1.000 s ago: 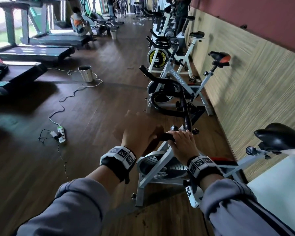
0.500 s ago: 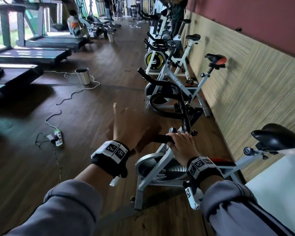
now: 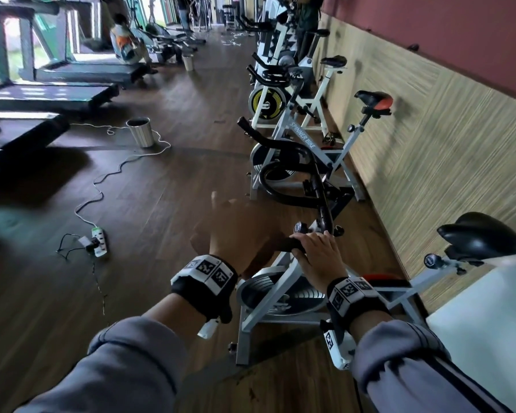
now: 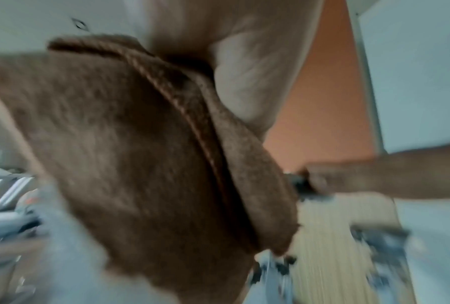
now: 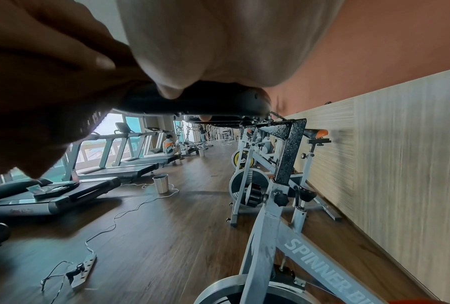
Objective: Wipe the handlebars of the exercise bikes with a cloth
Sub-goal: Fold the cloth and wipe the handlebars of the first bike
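Observation:
My right hand [image 3: 313,251] grips the near black grip of the handlebar [image 3: 292,150] on the closest white spin bike. In the right wrist view its fingers curl round the grip [image 5: 218,102]. My left hand [image 3: 236,231] is blurred with motion just left of that grip and holds a brown cloth [image 4: 140,154], which hangs under the palm. The left wrist view also shows the right hand [image 4: 348,179] on the bar. Whether the cloth touches the bar is hidden.
More spin bikes [image 3: 298,120] line the panelled wall [image 3: 429,129] on the right. The near bike's black saddle [image 3: 480,234] is at right. A metal bin [image 3: 140,132], a white cable and a power strip [image 3: 99,238] lie on the wood floor. Treadmills [image 3: 51,96] stand at left, with a seated person [image 3: 125,46] far back.
My left hand with the cloth has kept moving beside the grip, reaching a little forward with a finger stretched out. The right hand has stayed on the grip.

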